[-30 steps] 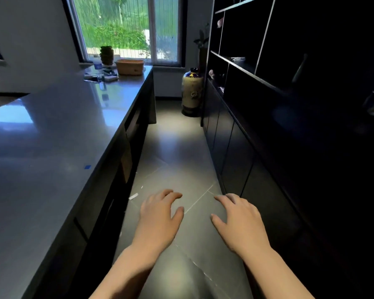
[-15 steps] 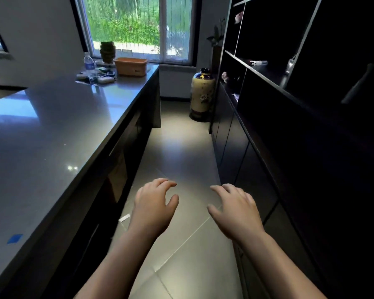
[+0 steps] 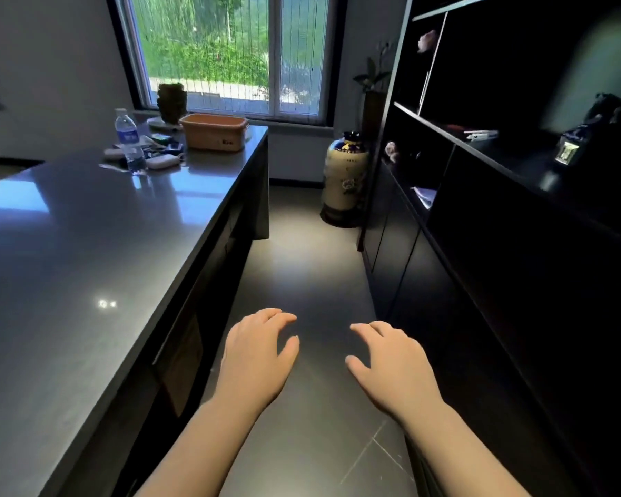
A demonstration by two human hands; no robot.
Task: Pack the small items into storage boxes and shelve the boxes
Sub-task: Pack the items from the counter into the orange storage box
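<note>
An orange storage box [image 3: 214, 136] stands at the far end of the long grey counter [image 3: 87, 245], near the window. Beside it lie several small items [image 3: 160, 160] and a clear water bottle [image 3: 129, 139]. My left hand [image 3: 257, 353] and my right hand [image 3: 391, 364] hang palm down over the aisle floor, fingers loosely curled, holding nothing. Both are well short of the box. The dark shelving unit [image 3: 481, 156] runs along the right.
A tall painted vase [image 3: 345, 177] stands on the floor at the aisle's far end, beside the shelving. A potted plant [image 3: 172, 102] sits on the sill behind the box. Small objects [image 3: 481, 134] rest on the shelves. The tiled aisle floor [image 3: 302, 263] runs between counter and cabinets.
The view has moved forward along the aisle; the box, bottle and vase look nearer and larger. Both hands have stayed empty in front of me.
</note>
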